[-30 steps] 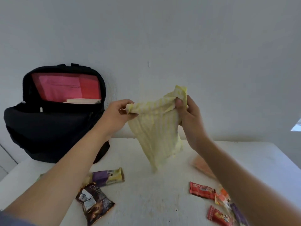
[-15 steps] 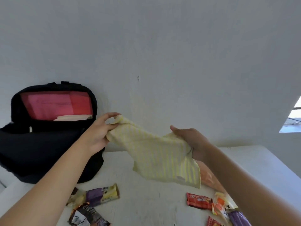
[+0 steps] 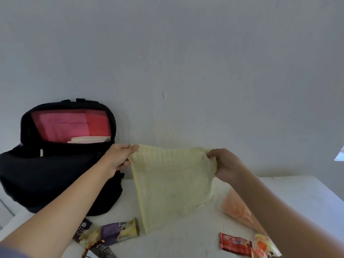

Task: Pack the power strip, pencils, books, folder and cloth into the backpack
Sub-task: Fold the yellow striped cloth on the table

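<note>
Here, in the head view, a soft, pale yellow striped cloth (image 3: 171, 183) hangs as a flat, roughly square sheet, stretched between both hands above the white table (image 3: 297, 192). The left hand (image 3: 119, 159) pinches its upper left corner between thumb and curled fingers, and the right hand (image 3: 226, 164) grips the upper right corner, bunching the fabric there. The cloth's lower left corner reaches down near the tabletop. Left of the cloth, just beside the left hand, a black fabric backpack (image 3: 55, 175) stands against the pale wall (image 3: 204, 71) with its top compartment open. A glossy pink-red folder (image 3: 70, 125) stands upright inside, with a cream edge in front of it. Crinkly snack wrappers lie near the table's front edge: a purple-and-yellow bar (image 3: 119, 232) at left and a red wrapper (image 3: 235, 243) at right.
</note>
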Motion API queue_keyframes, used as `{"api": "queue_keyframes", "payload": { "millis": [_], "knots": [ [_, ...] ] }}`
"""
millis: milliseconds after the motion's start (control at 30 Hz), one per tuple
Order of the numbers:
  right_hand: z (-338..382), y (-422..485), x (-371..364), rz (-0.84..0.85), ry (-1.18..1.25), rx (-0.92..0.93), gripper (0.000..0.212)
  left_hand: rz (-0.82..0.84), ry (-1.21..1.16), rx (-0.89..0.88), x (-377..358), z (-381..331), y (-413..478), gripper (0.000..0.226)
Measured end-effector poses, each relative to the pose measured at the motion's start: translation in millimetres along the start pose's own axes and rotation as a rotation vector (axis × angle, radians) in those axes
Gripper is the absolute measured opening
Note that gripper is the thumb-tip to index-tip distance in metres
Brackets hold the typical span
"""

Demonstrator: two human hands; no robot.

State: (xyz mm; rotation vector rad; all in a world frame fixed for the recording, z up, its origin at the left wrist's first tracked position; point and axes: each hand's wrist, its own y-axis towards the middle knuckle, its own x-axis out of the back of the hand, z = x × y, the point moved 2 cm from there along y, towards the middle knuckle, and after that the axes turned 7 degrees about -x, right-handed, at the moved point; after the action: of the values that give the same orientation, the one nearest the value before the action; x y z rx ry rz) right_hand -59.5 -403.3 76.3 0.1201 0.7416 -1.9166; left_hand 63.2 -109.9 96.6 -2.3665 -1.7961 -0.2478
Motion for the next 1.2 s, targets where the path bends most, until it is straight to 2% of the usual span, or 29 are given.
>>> {"api": "queue_keyframes", "payload": {
  "millis": [100, 167, 233, 367, 467, 533, 600, 633, 733, 800, 867, 967, 1033, 1133, 1200],
  "knots": [
    [22.8, 6.1, -7.8, -0.025, 0.074, 0.169, 0.033, -0.147, -0.107, -0.188, 6.3, -30.0, 12.2, 0.009],
    [35.8, 2.3, -13.0, 0.031, 0.081, 0.279, 0.033, -0.170, -0.171, -0.330, 8.8, -55.2, 8.1, 0.021],
    [37.1, -3.6, -14.0, 0.118, 0.076, 0.341, 0.023, -0.116, -0.226, -0.409, 5.8, -65.0, -7.5, 0.037],
    [-4.1, -16.7, 10.3, 0.222, 0.032, 0.233, 0.003, 0.002, -0.088, -0.312, -11.9, -24.8, -50.5, 0.052],
    [-61.4, -18.4, 48.2, 0.031, -0.342, 0.116, 0.024, 0.178, 0.059, -0.119, -19.7, 37.2, -80.7, 0.055],
    [-101.5, -23.6, 72.3, -0.076, -0.577, 0.104, 0.018, 0.301, 0.200, 0.007, -24.4, 77.3, -101.8, 0.050],
    [-129.5, -31.8, 88.7, -0.100, -0.764, 0.108, 0.013, 0.371, 0.297, 0.088, -30.4, 108.6, -122.1, 0.039],
    [-136.2, -36.0, 92.6, -0.099, -0.802, 0.123, 0.012, 0.371, 0.315, 0.104, -32.9, 117.3, -130.1, 0.038],
    [-138.0, -51.4, 95.3, -0.063, -0.882, 0.176, 0.030, 0.270, 0.397, 0.102, -37.4, 128.0, -143.4, 0.037],
    [-138.0, -58.1, 95.9, -0.031, -1.067, 0.205, 0.042, 0.203, 0.495, 0.060, -34.8, 128.1, -142.0, 0.034],
    [-142.0, -59.3, 98.6, -0.021, -1.253, 0.216, 0.054, 0.231, 0.634, 0.043, -33.8, 127.5, -141.2, 0.033],
    [-155.0, -64.2, 104.0, 0.033, -1.290, 0.210, 0.063, 0.341, 0.843, 0.083, -37.6, 130.5, -146.0, 0.045],
    [-160.5, -69.8, 103.4, 0.110, -1.291, 0.206, 0.068, 0.389, 0.915, 0.103, -40.5, 128.3, -151.5, 0.045],
    [-165.0, -75.6, 102.3, 0.222, -1.193, 0.151, 0.068, 0.408, 0.893, 0.100, -44.2, 131.4, -154.9, 0.043],
    [-165.6, -71.4, 103.7, 0.155, -1.077, 0.140, 0.060, 0.351, 0.837, 0.061, -45.2, 132.8, -154.2, 0.027]
  ]
}}
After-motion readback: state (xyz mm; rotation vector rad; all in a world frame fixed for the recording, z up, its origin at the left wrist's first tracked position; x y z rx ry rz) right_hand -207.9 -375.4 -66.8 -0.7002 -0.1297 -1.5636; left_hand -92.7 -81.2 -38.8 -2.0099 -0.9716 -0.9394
